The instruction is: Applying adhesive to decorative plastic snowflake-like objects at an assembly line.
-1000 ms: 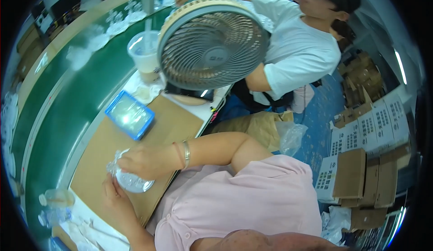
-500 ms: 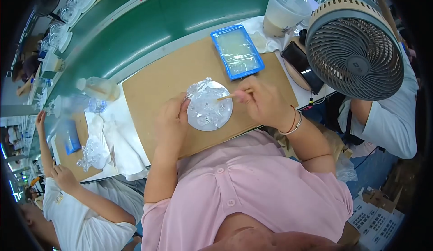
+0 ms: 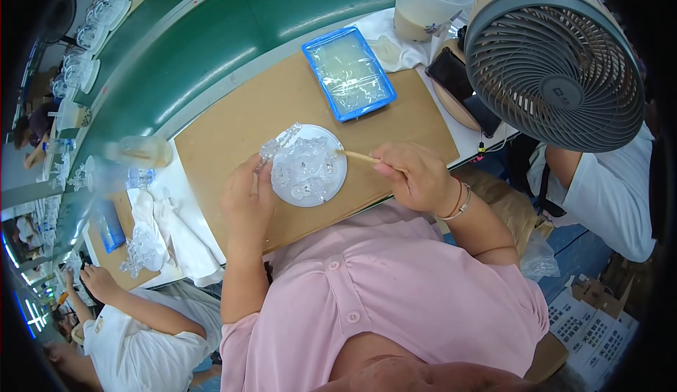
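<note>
A round white disc (image 3: pixel 328 188) lies on the brown cardboard sheet (image 3: pixel 240 120), with a clear, lumpy, glass-like ornament (image 3: pixel 307 168) on it. My left hand (image 3: pixel 248 198) is at the disc's left side, its thumb and fingers closed on a clear knobby branch (image 3: pixel 279 145) that sticks out past the rim. Whether that branch is joined to the ornament I cannot tell. In my right hand (image 3: pixel 417 178) a thin wooden stick (image 3: pixel 361 156) is pinched, pointing left. Its pale tip reaches the disc's right edge; whether it touches is unclear.
Behind the disc stands a blue tray (image 3: pixel 350 75) of pale, glossy material. A lidded drink cup (image 3: pixel 430 8), a black pouch (image 3: pixel 455 85) and a large fan (image 3: pixel 557 75) are at the right. White cloths (image 3: pixel 180 240) and a bottle (image 3: pixel 141 152) lie left, near a co-worker (image 3: pixel 148 328).
My right hand has drawn the stick's tip back from over the ornament to the disc's edge. The whole view has shifted slightly. The co-worker's raised arm at the left has come down.
</note>
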Motion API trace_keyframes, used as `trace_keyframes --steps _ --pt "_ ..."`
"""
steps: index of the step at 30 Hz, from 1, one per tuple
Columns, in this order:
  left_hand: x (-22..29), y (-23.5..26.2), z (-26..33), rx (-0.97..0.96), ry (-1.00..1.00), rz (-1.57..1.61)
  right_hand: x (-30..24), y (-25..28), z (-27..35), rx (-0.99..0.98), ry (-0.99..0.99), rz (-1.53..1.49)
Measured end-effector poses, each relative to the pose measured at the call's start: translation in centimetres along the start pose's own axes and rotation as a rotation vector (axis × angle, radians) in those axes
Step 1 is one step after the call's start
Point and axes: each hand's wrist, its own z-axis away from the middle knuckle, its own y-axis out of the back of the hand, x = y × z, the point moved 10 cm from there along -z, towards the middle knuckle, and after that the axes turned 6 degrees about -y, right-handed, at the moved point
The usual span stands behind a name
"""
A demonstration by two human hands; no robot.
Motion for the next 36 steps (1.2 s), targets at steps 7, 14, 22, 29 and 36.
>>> trace_keyframes --steps 7,14,22,29,36 --pt "-0.2 0.2 0.4 0.008 0.030 0.003 -0.9 0.4 2.0 -0.010 0.073 -0.031" --pt "-0.2 0.9 2.1 -0.017 0.080 0.009 -2.7 -0.9 3.7 -0.116 0.171 -0.128" --pt "0.0 0.5 1.0 -0.388 0.133 0.196 -3.3 -2.0 3.5 -0.087 0.214 -0.088" --pt "2.1 0.1 -1.5 -0.566 -0.220 0.208 -1.5 0.6 3.5 0.019 0.041 -0.098" --pt "3.2 0.3 -1.4 -0.559 -0.340 0.190 0.6 0.4 1.8 0.023 -0.068 -0.008"
